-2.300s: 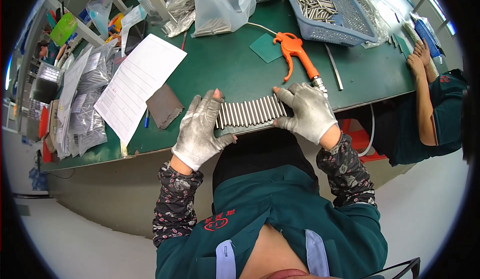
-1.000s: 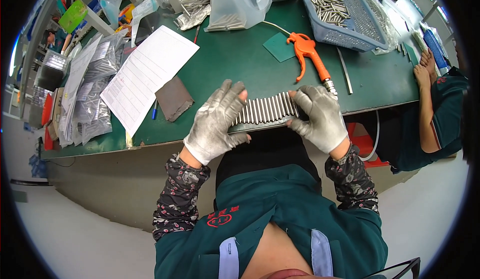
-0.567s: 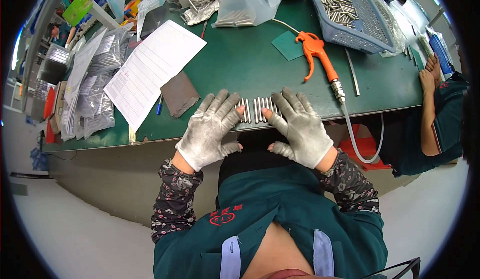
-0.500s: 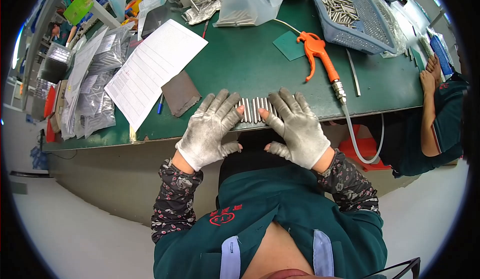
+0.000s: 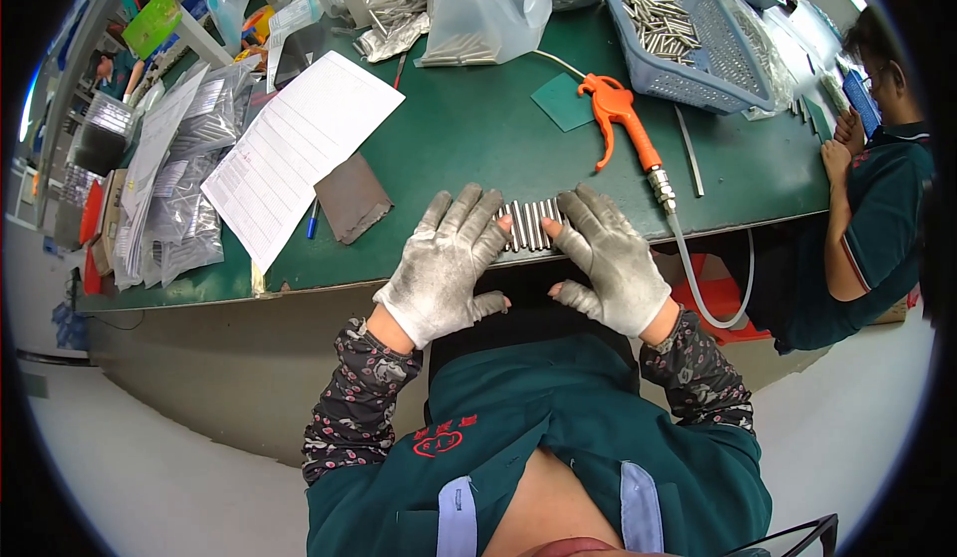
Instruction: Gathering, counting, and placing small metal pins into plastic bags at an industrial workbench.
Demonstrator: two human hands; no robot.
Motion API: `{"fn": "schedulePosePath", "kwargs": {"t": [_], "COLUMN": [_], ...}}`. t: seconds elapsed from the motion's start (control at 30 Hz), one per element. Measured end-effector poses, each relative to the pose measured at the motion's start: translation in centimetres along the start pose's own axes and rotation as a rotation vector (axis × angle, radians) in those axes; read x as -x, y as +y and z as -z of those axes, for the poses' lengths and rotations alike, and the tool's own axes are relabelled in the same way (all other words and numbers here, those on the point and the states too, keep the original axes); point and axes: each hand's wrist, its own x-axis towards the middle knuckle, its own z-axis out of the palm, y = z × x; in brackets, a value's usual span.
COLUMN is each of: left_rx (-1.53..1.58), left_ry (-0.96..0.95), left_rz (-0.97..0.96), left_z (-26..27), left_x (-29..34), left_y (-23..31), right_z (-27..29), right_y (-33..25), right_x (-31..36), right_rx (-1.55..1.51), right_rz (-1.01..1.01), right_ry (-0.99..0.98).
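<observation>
A row of short shiny metal pins (image 5: 528, 226) lies side by side near the table's front edge. My left hand (image 5: 441, 266), in a worn grey-white glove with bare fingertips showing, rests flat at the row's left end, fingers stretched out. At the right end my right hand (image 5: 620, 263), gloved alike, lies flat with its fingers apart. Both thumbs hang lower, by the table edge. The palms and fingers cover the ends of the row, so its full length is hidden.
Beyond the right hand lies an orange air blow gun (image 5: 620, 118) with its hose. A blue basket (image 5: 703, 88) of pins stands at the back right. At left are a paper sheet (image 5: 299, 148), brown cloth piece (image 5: 351, 198) and bagged parts (image 5: 184, 208). A co-worker (image 5: 857, 198) sits at right.
Both hands have shifted a little to the right along the table edge, still flat over the pins. The view has moved slightly, and more of the co-worker shows.
</observation>
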Motion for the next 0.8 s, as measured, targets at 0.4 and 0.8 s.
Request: {"fn": "schedulePosePath", "kwargs": {"t": [0.4,0.8], "left_rx": [0.092,0.205], "left_ry": [0.292,0.106], "left_rz": [0.224,0.121], "left_z": [0.9,0.6], "left_x": [1.9,-0.2], "left_y": [-1.9,-3.2], "right_z": [-1.2,-2.0], "right_y": [2.9,-1.0], "right_x": [-2.7,-5.5], "right_rx": [-0.237,-0.204], "right_rz": [0.11,-0.029], "right_ry": [0.123,0.167]}}
